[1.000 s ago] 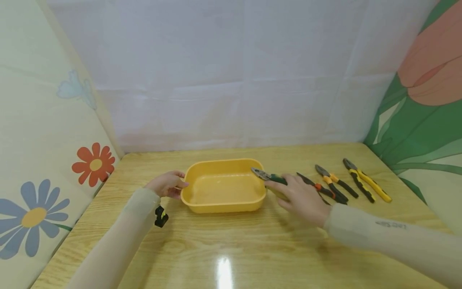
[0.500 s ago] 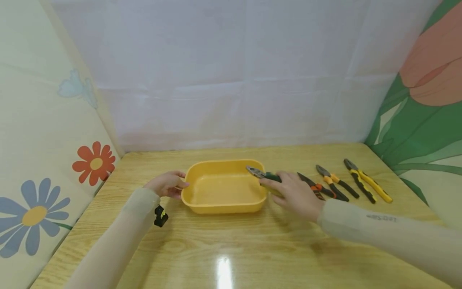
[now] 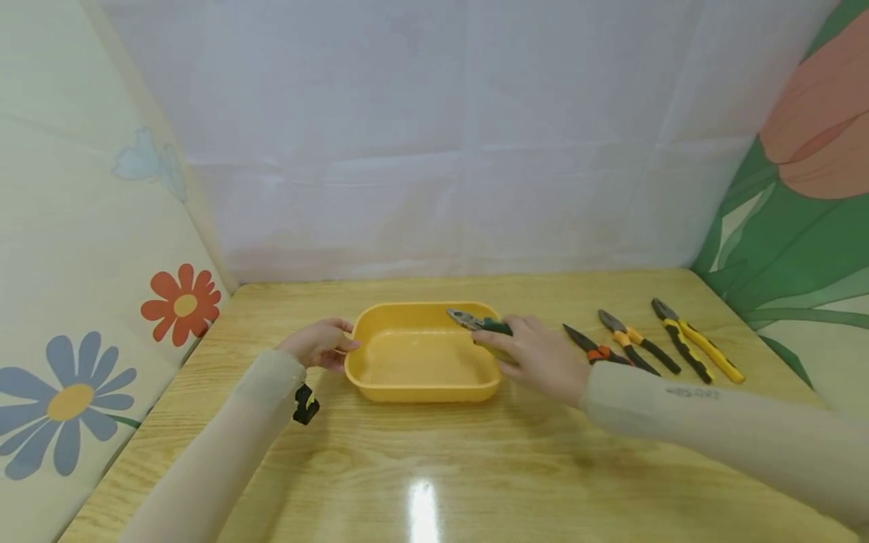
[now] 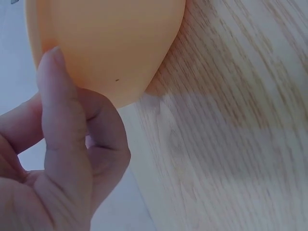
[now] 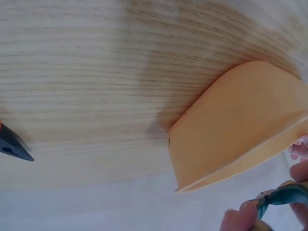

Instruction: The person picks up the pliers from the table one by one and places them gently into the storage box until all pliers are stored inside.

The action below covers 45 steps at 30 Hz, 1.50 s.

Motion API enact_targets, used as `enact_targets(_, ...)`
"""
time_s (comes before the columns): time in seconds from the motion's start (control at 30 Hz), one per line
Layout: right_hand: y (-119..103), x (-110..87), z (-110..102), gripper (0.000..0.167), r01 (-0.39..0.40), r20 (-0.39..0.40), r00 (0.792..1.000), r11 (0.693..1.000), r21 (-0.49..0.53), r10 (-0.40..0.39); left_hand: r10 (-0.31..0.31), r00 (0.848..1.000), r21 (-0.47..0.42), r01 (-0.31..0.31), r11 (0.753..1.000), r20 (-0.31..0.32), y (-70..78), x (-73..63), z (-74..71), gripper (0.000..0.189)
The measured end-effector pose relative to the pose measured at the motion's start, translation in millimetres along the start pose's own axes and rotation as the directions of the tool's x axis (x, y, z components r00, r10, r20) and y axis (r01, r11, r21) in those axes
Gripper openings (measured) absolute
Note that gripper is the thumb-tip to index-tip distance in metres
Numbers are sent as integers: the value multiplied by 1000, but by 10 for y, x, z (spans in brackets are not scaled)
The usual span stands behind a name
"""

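A yellow oblong plastic basin stands on the wooden table. My left hand grips its left rim; in the left wrist view the thumb lies on the basin's wall with the fingers curled beneath. Combination pliers with green and yellow handles are in my right hand, their metal head pointing left over the basin's right part. From the right wrist, the pliers' green handle shows between thumb and fingers beyond the basin's rim. The palm hides most of the handles.
Right of the basin lie long-nose pliers with orange-and-black handles, partly behind the right sleeve. Farther right are orange-and-black pliers and yellow-and-black pliers. A white cloth hangs behind the table.
My right hand has moved left, carrying the pliers farther over the basin. The left hand keeps its hold on the rim.
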State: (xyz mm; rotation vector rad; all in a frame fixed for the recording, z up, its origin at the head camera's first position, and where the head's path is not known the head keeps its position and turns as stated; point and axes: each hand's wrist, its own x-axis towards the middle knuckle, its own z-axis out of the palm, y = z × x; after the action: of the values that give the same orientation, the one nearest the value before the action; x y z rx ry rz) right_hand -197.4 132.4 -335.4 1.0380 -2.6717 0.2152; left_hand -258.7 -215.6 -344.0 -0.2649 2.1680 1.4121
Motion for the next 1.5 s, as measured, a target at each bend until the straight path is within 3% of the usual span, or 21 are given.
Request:
enact_targets(0.7, -80, 294, 155, 46, 91, -53, 994, 995, -44, -93, -4, 1000, -47, 4, 999, 0, 7, 3, 4, 40)
enact_targets(1.0, -123, 373, 176, 44, 126, -30, 991, 991, -48, -128, -17, 1000, -33, 17, 999, -6, 13, -2, 3, 40)
enact_targets(1.23, -200, 429, 153, 44, 119, 33, 992, 993, -22, -119, 9, 999, -39, -7, 999, 44, 12, -13, -28, 38)
enact_targets(1.5, -252, 490, 168, 45, 127, 57, 990, 992, 9, -127, -5, 1000, -36, 5, 999, 2, 21, -5, 24, 37)
